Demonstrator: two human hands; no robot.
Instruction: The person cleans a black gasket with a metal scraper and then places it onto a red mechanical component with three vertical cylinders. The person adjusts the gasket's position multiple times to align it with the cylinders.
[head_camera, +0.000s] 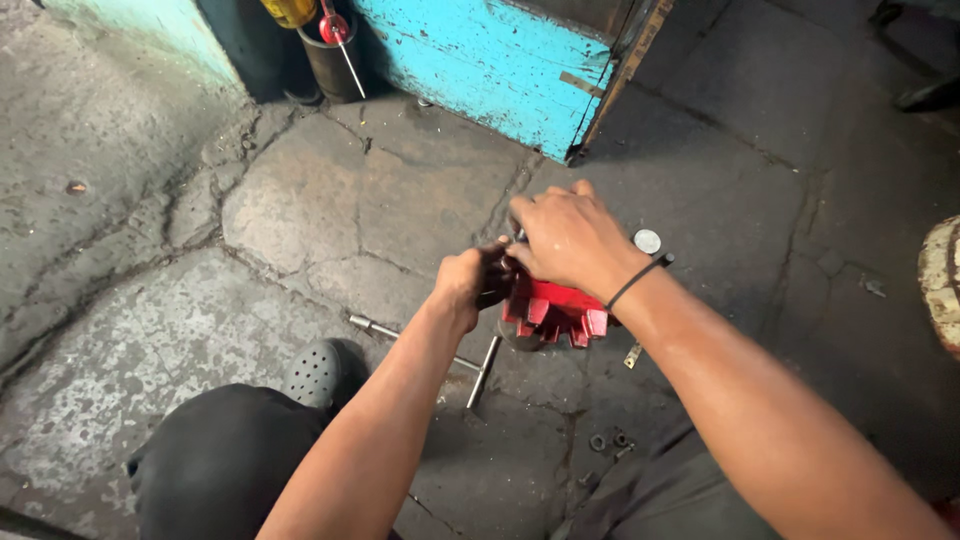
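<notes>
A red finned metal part (555, 312) is held up above the cracked concrete floor. My left hand (466, 283) grips a dark piece at its left end. My right hand (570, 238), with a black band on the wrist, is closed over the top of the part, the fingers curled around something small and metallic that is mostly hidden. Both hands touch each other over the part. Below them a T-shaped metal wrench (470, 362) lies flat on the floor.
A round silver disc (647, 241) lies just right of my right hand. Small nuts and washers (610, 442) and a brass-coloured bit (632, 356) are scattered on the floor. A worn blue wooden door (490, 60) stands ahead, a dark can with tools (330, 50) beside it. My grey clog (315, 373) is lower left.
</notes>
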